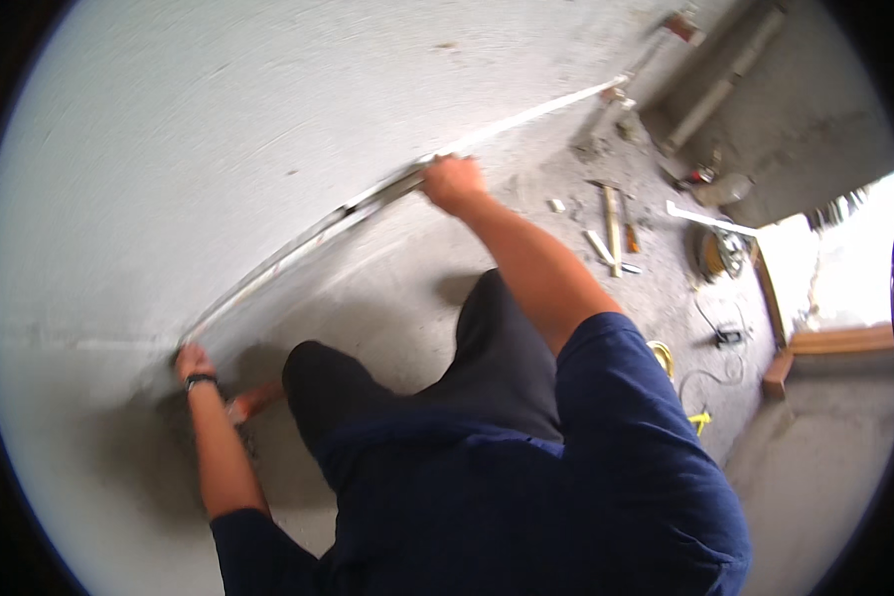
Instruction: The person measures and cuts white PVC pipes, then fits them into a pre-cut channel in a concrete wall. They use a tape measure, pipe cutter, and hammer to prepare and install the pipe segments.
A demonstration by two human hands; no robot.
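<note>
Roughly, long bar [318, 234] runs btwn L hand [191, 360] & R hand [454, 183].

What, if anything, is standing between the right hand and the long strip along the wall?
Nothing visible: the right hand appears closed directly on the long strip. The hammer lies on the floor, off to the right, not between them.
</note>
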